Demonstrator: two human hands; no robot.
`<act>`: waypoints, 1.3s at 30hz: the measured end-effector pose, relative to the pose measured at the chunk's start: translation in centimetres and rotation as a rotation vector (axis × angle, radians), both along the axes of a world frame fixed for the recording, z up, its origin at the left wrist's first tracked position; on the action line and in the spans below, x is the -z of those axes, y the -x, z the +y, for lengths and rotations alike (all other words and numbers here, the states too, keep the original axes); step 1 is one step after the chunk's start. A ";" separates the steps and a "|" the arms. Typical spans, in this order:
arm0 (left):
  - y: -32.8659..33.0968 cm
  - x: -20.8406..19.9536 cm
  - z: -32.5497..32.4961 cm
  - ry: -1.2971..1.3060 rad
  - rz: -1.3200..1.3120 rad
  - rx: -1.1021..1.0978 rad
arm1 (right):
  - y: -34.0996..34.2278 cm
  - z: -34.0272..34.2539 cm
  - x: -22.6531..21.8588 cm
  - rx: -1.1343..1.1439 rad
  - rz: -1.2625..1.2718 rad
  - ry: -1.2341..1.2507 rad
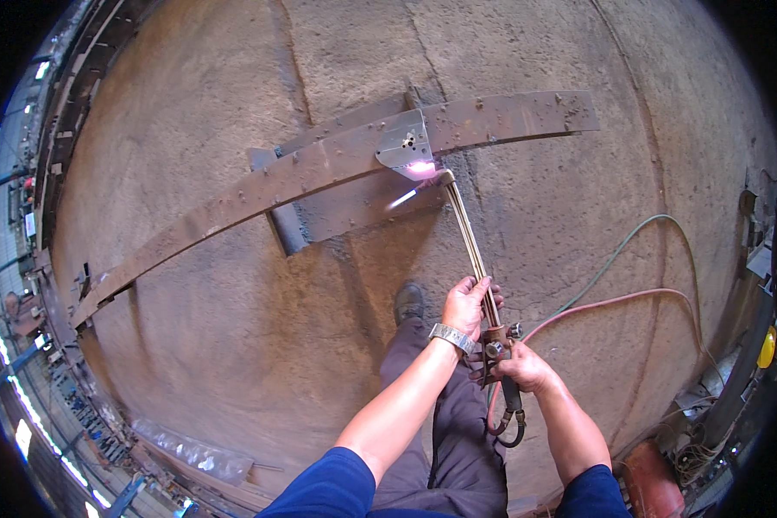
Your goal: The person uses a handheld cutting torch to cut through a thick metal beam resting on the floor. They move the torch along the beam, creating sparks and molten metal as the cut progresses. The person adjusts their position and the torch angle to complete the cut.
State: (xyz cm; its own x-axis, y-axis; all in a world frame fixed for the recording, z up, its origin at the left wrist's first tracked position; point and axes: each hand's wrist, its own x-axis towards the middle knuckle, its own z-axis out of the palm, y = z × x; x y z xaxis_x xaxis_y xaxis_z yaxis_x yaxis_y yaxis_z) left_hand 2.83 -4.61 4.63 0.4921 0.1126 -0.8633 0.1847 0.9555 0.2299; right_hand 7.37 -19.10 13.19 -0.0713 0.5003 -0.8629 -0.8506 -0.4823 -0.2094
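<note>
A brass cutting torch [464,226] runs up from my hands, its bent head beside a small grey steel plate with holes [397,148]. At the plate's lower edge there is a bright pinkish-white glow [420,166], and a pale flame [403,198] streaks down and left from it. My left hand [464,308], with a metal watch on the wrist, is closed around the torch tubes. Behind it, my right hand [527,366] grips the handle near the valve knobs. The plate rests on a long curved rusty steel strip [311,169]; the contact underneath is hidden.
Beneath the strip lies a wider rusty steel piece [363,207] with a short cylinder end [288,231]. A green hose [609,259] and a red hose [613,300] loop across the brown floor [570,198] on the right. My shoe [409,302] stands below the steel.
</note>
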 end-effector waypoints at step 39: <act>1.5 0.5 4.1 -0.176 -0.003 -0.062 | 2.4 3.7 3.2 -0.485 -0.547 0.133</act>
State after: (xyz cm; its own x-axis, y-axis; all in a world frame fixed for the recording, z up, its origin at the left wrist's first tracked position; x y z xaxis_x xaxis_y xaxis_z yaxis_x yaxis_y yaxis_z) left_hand 1.29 -0.48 4.16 0.4817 0.2920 -0.8263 0.1263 0.9099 0.3952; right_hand 4.94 -15.36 10.03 0.1999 0.4108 -0.8895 -0.3265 -0.8280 -0.4558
